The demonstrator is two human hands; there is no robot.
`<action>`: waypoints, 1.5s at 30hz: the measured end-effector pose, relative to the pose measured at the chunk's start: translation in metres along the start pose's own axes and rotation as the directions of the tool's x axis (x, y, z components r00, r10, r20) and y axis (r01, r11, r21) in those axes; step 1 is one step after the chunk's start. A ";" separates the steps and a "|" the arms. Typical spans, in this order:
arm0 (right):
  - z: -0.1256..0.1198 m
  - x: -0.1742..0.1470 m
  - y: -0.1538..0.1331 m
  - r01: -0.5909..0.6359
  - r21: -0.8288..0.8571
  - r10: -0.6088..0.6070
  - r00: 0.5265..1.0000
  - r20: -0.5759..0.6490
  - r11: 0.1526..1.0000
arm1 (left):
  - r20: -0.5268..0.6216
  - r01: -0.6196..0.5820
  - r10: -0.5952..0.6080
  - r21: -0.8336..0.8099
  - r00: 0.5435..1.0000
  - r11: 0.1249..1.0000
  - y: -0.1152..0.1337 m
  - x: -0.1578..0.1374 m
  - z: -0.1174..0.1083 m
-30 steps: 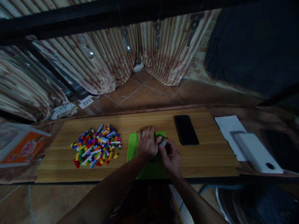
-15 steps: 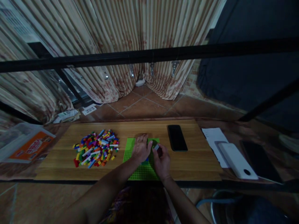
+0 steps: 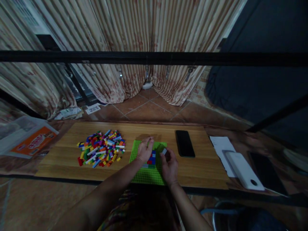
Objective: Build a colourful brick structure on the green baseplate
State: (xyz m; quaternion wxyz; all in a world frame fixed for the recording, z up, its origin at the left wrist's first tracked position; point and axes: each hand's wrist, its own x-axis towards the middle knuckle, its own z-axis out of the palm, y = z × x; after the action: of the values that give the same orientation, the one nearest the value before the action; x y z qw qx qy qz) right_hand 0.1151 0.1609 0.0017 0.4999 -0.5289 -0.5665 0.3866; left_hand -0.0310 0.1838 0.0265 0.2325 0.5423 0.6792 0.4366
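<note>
A green studded baseplate point(image 3: 146, 176) lies on the wooden board. Blue and red building bricks point(image 3: 152, 158) are fixed near its middle, partly hidden by my left hand point(image 3: 144, 150). That hand rests over the plate's left half with its fingers stretched out, and I see nothing held in it. At the plate's right edge, my right hand point(image 3: 169, 164) pinches a small light grey building brick point(image 3: 164, 150) between thumb and fingers. The grey brick is held above the plate, apart from the blue and red ones.
Left of the plate spreads a pile of mixed loose bricks point(image 3: 101, 149). A black phone point(image 3: 185, 143) lies to the right. Beyond the board are white paper point(image 3: 221, 146), a white device point(image 3: 245, 170) and a clear plastic box point(image 3: 24, 136). A black bar point(image 3: 144, 58) crosses above.
My left hand has turned more edge-on and shifted left over the plate, uncovering the blue and red bricks. My right hand has drawn slightly away from it, still pinching the grey brick.
</note>
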 end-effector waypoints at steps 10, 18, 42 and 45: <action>0.000 0.005 0.014 0.024 0.033 -0.024 1.000 0.019 0.999 | -0.039 -0.004 -0.007 -0.260 0.999 0.966 -0.009 0.009 -0.013; 0.007 0.014 0.000 0.120 -0.028 -0.113 0.977 0.181 0.992 | -0.110 0.001 -0.036 -0.306 0.993 0.952 -0.040 -0.039 -0.059; 0.044 0.023 -0.019 0.400 -0.313 -0.179 0.815 0.551 0.862 | -0.091 -0.094 0.094 0.000 0.991 0.996 -0.045 -0.083 -0.047; 0.044 0.024 -0.018 0.394 -0.327 -0.165 0.817 0.552 0.859 | -0.074 -0.098 0.098 0.004 0.992 0.995 -0.044 -0.083 -0.047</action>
State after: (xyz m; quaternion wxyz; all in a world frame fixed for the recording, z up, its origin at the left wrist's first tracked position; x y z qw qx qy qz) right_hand 0.0696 0.1857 0.0142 0.2580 -0.4133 -0.8208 0.2980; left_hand -0.0662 0.0885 0.0000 0.1857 0.5585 0.6599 0.4671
